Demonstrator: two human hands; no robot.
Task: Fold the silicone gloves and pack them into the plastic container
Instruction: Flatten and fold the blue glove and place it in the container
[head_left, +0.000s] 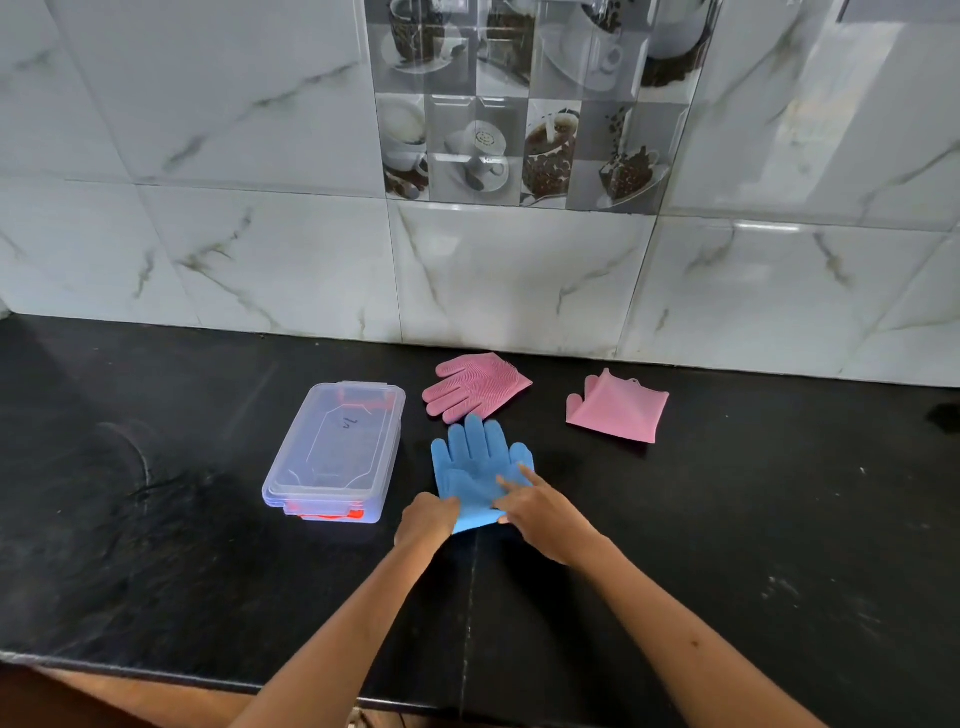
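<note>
A blue silicone glove (475, 467) lies flat on the black counter, fingers pointing toward the wall. My left hand (427, 519) pinches its lower left cuff edge. My right hand (540, 512) rests on the glove's right side with the fingers spread and pressing down. A pink glove (475, 387) lies flat just behind the blue one. A second pink glove (618, 408), folded over, sits to the right. The clear plastic container (332, 454) with its lid on stands to the left, with something red showing inside.
The black stone counter (208, 545) runs to a marble-tiled wall (519, 275) behind the gloves. Its front edge (156, 670) is near the bottom of the view. A dark smudge (943, 415) lies at the far right.
</note>
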